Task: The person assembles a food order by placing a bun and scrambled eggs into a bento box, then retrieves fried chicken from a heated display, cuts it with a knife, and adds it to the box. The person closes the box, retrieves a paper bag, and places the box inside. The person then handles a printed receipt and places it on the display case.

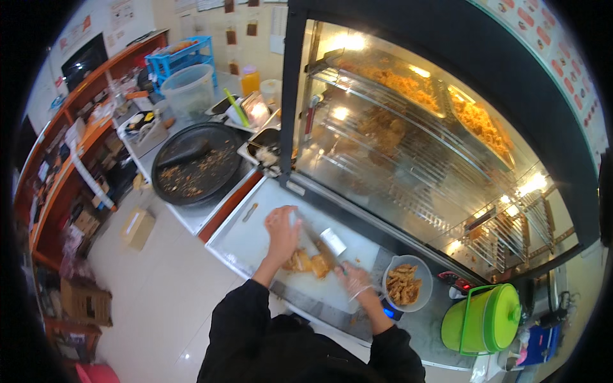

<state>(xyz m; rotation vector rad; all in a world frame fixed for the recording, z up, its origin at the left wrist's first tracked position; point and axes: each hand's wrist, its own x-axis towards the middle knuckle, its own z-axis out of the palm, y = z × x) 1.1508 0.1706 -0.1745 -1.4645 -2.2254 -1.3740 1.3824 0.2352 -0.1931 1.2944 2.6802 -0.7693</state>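
Note:
On a white cutting board [236, 239] lie several golden-brown pieces of fried food [306, 263]. My right hand [354, 279], in a clear plastic glove, is closed round the handle of a broad-bladed knife [332, 242]. The blade slants away to the upper left across the far side of the food, and light glares off it. My left hand [282, 228] is at the blade's far end, fingers fairly straight and turned toward the tip. Whether they press on the blade is hard to make out.
A bowl of fried strips [403, 284] stands right of the board on a small scale [391, 311]. Beyond rises a glass-fronted warming cabinet [383, 140] with trays of fried food. A lime-green lidded bucket [482, 319] is at the right, a large black pan [195, 163] at the left.

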